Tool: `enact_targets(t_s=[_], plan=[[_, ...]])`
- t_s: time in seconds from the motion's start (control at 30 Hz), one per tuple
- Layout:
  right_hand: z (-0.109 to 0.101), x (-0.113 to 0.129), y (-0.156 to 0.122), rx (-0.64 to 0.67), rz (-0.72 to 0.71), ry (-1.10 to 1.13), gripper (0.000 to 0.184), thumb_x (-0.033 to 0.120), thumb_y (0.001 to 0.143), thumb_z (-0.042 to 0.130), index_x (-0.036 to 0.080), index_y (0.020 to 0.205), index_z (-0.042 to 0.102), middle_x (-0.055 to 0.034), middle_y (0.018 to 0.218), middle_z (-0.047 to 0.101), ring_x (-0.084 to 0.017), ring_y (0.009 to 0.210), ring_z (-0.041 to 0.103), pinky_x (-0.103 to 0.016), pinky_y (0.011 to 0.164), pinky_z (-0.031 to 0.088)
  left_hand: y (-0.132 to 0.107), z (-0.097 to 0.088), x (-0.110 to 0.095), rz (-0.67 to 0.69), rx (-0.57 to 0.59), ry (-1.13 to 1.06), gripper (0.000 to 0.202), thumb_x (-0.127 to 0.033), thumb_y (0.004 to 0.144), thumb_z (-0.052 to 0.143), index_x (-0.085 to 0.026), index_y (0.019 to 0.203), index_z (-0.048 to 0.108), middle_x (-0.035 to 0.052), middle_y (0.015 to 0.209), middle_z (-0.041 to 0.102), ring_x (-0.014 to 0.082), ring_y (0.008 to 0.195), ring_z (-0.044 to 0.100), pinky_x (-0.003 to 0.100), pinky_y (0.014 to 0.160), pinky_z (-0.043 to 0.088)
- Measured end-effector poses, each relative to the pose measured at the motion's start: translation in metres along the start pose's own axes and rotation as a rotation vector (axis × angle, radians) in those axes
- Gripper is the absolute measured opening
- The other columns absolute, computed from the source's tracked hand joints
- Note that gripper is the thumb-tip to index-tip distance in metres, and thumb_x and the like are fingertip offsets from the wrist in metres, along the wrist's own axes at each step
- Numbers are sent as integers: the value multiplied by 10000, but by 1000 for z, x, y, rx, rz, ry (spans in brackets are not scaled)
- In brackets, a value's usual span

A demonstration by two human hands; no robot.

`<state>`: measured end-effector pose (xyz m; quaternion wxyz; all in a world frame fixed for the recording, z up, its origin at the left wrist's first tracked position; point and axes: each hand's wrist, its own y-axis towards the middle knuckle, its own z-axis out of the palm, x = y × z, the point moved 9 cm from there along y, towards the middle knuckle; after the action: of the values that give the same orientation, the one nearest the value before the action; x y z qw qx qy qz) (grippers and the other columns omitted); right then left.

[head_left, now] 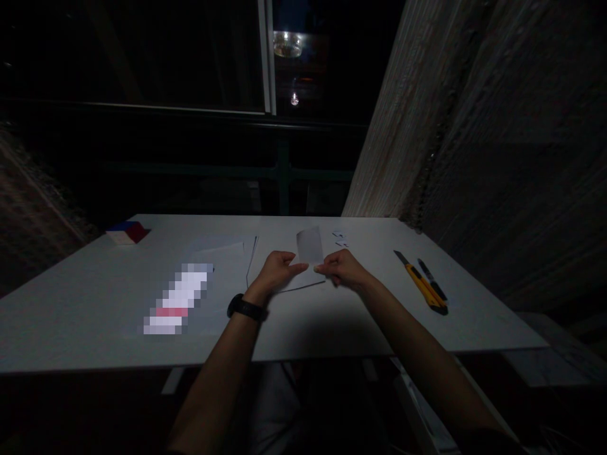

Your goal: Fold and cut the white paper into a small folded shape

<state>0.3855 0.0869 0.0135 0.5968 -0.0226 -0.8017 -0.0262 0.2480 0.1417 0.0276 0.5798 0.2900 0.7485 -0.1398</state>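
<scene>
Between my two hands a small piece of white paper [310, 244] stands tilted up from the table. My left hand [279, 272], with a black watch on its wrist, pinches the lower left of the paper, thumb in front. At the lower right, my right hand [342, 268] grips the same paper with thumb and curled fingers. Under and beside my left hand lies a dark-edged flat sheet [296, 285]. Just beyond my right hand are two small white pieces with dark marks [340, 242]. The fingers behind the paper are hidden.
On the white table [370, 322], a yellow utility knife [424, 287], blade out, and a black marker [431, 278] lie at right. Paper sheets [222, 265] and a bright blurred-out phone-like shape [177, 300] lie at left. A Rubik's cube [127, 232] sits at the far left corner.
</scene>
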Motion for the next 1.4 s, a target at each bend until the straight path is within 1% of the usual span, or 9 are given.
enact_targets(t_s=[0.2, 0.33, 0.5, 0.6, 0.87, 0.97, 1.1, 1.27, 1.4], plan=[[-6, 11, -2, -63, -72, -30, 369, 479, 574, 709, 135, 548, 579, 36, 353, 485, -65, 288, 396, -189, 309, 273, 3, -2, -5, 83, -38, 76, 339, -444, 625, 664, -111, 685, 671, -7, 610, 581, 113, 563, 491, 205, 499, 342], [-13, 17, -4, -148, -109, -37, 374, 487, 584, 699, 125, 561, 606, 32, 340, 469, -62, 282, 375, -191, 304, 261, 1, -1, -10, 100, -25, 88, 330, -438, 638, 650, -111, 673, 669, -11, 588, 565, 107, 546, 472, 206, 498, 332], [-13, 23, -6, -150, -137, -52, 354, 466, 562, 718, 126, 583, 622, 12, 400, 522, -72, 314, 420, -197, 323, 295, -2, -2, -16, 147, -50, 144, 335, -446, 651, 632, -115, 678, 680, -18, 577, 555, 109, 552, 469, 210, 511, 326], [-20, 25, -7, -225, -151, -95, 328, 442, 583, 712, 126, 564, 626, 25, 362, 478, -68, 303, 393, -198, 317, 271, -2, -1, -16, 149, -63, 159, 332, -435, 658, 629, -110, 693, 687, -21, 567, 548, 114, 562, 476, 212, 520, 328], [-25, 28, -7, -290, -171, -88, 232, 353, 588, 700, 130, 648, 682, 11, 435, 546, -84, 347, 440, -210, 360, 325, -5, -5, -24, 193, -131, 149, 246, -332, 711, 589, -129, 757, 721, 15, 663, 660, 162, 655, 578, 227, 588, 392], [-28, 32, -10, -318, -172, -128, 205, 339, 597, 684, 137, 636, 690, 19, 395, 516, -86, 353, 427, -210, 368, 317, -6, -6, -25, 220, -130, 152, 214, -279, 708, 584, -148, 796, 729, 41, 753, 701, 192, 733, 614, 245, 656, 423], [-27, 37, -13, -299, -209, -135, 176, 315, 602, 675, 143, 633, 694, 14, 405, 533, -86, 357, 429, -207, 369, 315, -4, -7, -23, 225, -131, 142, 212, -264, 697, 592, -154, 813, 732, 60, 798, 711, 212, 776, 627, 266, 706, 436], [-29, 37, -13, -327, -224, -121, 164, 296, 569, 707, 139, 566, 660, 14, 409, 527, -80, 352, 421, -210, 367, 314, -5, -3, -23, 210, -101, 173, 225, -295, 705, 581, -147, 791, 728, 38, 721, 693, 198, 719, 609, 254, 640, 417], [-30, 33, -11, -291, -181, -56, 255, 370, 539, 742, 138, 564, 639, 9, 410, 528, -89, 349, 439, -217, 362, 329, -6, -1, -24, 176, -81, 182, 275, -380, 688, 603, -128, 708, 709, 8, 602, 621, 152, 605, 549, 231, 546, 370]])
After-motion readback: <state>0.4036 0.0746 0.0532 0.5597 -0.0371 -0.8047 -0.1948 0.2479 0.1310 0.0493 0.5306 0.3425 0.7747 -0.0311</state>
